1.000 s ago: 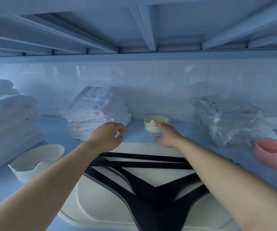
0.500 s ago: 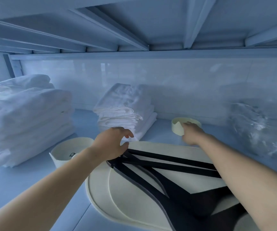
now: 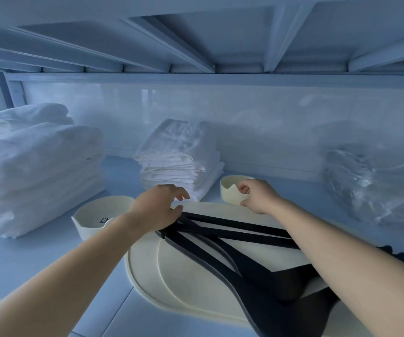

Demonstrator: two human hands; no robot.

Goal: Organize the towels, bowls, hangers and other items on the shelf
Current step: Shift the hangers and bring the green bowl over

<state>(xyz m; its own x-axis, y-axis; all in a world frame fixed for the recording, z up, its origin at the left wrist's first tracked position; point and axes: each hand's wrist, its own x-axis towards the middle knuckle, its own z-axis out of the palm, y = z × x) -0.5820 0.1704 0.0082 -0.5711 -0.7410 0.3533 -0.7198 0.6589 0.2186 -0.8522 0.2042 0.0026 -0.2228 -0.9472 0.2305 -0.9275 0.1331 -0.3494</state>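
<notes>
Several black hangers (image 3: pixel 242 242) lie crossed on a cream oval tray (image 3: pixel 183 283) at the front of the shelf. My left hand (image 3: pixel 158 207) rests on the hangers' left ends, thumb and fingers curled but apart. My right hand (image 3: pixel 256 195) grips the rim of a small cream bowl (image 3: pixel 230 190) just behind the tray. A larger cream bowl (image 3: pixel 98 217) stands left of the tray. A folded stack of white towels (image 3: pixel 181 156) sits behind my left hand.
A tall pile of thick white towels (image 3: pixel 30 166) fills the left side. A clear plastic bag (image 3: pixel 376 181) of wrapped items lies at the right. The back wall is close behind, and the shelf above is low.
The view has swung left, so the pink bowl at the right is out of sight. My right hand has closed on the small bowl's rim. My left hand has lowered onto the hangers.
</notes>
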